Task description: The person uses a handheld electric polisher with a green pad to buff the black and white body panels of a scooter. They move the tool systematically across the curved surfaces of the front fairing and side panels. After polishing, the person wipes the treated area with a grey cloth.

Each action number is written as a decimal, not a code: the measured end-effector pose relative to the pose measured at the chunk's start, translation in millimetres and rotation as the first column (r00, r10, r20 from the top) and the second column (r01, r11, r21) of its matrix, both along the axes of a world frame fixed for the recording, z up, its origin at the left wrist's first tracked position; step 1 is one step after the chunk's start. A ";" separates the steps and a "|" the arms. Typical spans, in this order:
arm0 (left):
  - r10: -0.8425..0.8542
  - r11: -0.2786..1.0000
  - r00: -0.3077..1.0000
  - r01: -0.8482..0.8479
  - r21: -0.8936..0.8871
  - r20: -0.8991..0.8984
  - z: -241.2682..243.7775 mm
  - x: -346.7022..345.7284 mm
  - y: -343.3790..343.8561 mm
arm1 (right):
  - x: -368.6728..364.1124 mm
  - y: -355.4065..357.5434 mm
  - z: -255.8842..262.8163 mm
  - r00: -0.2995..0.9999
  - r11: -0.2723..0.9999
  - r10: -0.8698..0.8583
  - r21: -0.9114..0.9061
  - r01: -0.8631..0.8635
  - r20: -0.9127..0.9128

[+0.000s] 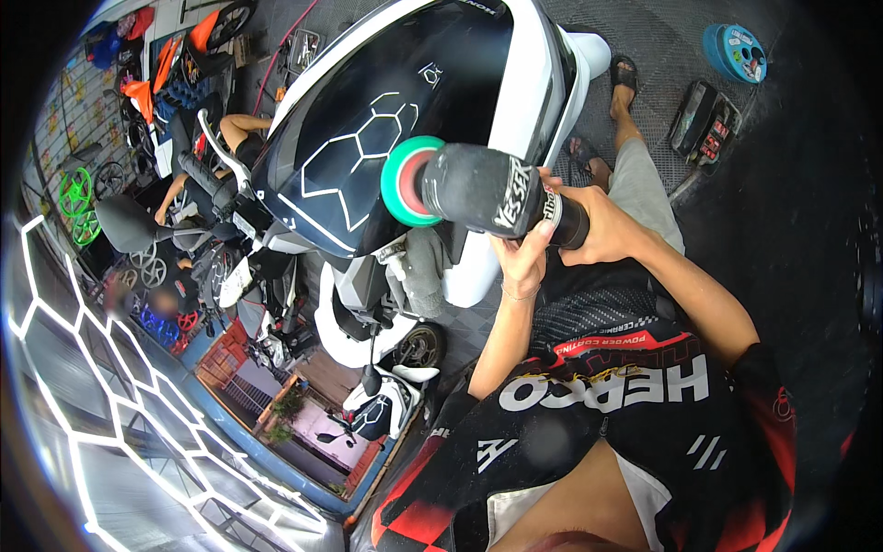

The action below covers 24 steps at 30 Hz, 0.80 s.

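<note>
My left hand (pixel 522 259) and my right hand (pixel 607 224) are both closed around the black body of a handheld power polisher (pixel 476 186). The left grips its near side; the right wraps around its rear end. The tool carries a green foam pad (pixel 397 183) on a red backing, facing left, beside the glossy black panel (pixel 372 162) of a white-and-black motor scooter. Whether pad and panel touch, I cannot tell. Bright hexagonal light lines reflect in the panel. Below the pad, a grey cloth (pixel 422 272) covers part of the scooter by the handlebar.
Another person's bent knee (pixel 241 127) and arm show beyond the handlebar. Parked motorcycles (pixel 259 290) and coloured wheels (pixel 76 193) stand at left. Sandalled feet (pixel 624 72) rest on the floor at upper right, near a blue round container (pixel 735 54) and a black case (pixel 703 124).
</note>
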<state>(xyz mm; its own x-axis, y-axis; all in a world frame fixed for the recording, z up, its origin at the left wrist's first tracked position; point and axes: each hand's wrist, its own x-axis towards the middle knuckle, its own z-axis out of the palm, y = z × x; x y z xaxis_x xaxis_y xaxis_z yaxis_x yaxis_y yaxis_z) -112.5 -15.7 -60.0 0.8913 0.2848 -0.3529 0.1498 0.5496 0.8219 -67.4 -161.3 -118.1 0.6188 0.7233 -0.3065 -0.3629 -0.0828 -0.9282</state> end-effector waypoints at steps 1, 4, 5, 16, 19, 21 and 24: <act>-0.012 0.999 1.000 0.013 0.042 -0.011 -1.6 -1.1 0.5 | -0.3 -0.1 -1.2 1.000 1.000 0.014 -0.008 -0.014 0.005; -0.029 0.992 0.988 0.047 0.115 -0.151 -5.1 -10.4 -0.2 | 5.5 -6.2 10.0 1.000 1.000 0.017 -0.011 -0.017 0.003; -0.010 0.994 0.990 0.025 0.107 -0.143 -7.7 -15.4 -3.7 | -1.4 -9.9 -4.6 0.996 0.999 0.039 0.017 -0.041 0.083; -0.038 0.985 0.988 0.062 0.164 -0.148 -30.3 -5.7 -14.1 | 3.8 -25.9 -24.9 0.992 0.991 0.122 -0.053 -0.119 0.042; -0.072 0.982 0.975 0.106 0.156 -0.209 -31.7 16.9 -5.3 | 13.8 -13.2 -22.9 0.995 0.995 0.073 -0.061 -0.077 -0.064; -0.043 0.986 0.981 0.073 0.153 -0.189 -36.2 15.9 -9.1 | 12.9 -17.5 -26.0 0.991 0.990 0.107 -0.081 -0.114 -0.083; 0.006 0.983 0.992 0.018 0.183 -0.130 -28.4 15.1 -18.9 | 6.9 -25.9 -23.9 0.989 0.989 0.131 -0.066 -0.135 -0.066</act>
<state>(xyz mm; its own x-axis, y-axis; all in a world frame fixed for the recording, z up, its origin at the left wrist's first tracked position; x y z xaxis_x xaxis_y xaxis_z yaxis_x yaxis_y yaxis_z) -97.5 -34.6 -88.5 0.8437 0.3499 -0.4072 0.2641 0.3899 0.8822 -60.6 -187.2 -142.0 0.4968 0.7732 -0.3941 -0.4007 -0.1984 -0.8945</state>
